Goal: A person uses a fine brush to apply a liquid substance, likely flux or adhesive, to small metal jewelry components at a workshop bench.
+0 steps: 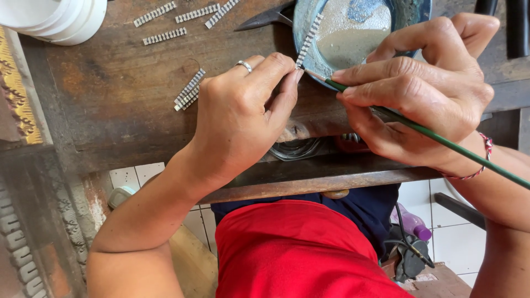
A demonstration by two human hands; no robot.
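Brushing 1 silver strip, w/ more lying on the bench.
Your left hand (243, 110) pinches the ridged strip (309, 40) over the blue dish (309, 22); your right hand (419, 88) grips the green brush (441, 140); approx. 7 strips (189, 90) look untouched.

Bright, even daylight from above. Soft shadows under the left hand (243, 118) on the wooden bench (110, 105). Mild glare off the grey liquid in the blue bowl (302, 22). Sharp at centre; slight stretching toward edges.

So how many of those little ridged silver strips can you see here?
6 at least: three along the bench's top edge, one below them, a small stack by the left hand, and one pinched over the bowl. The stack may hide more.
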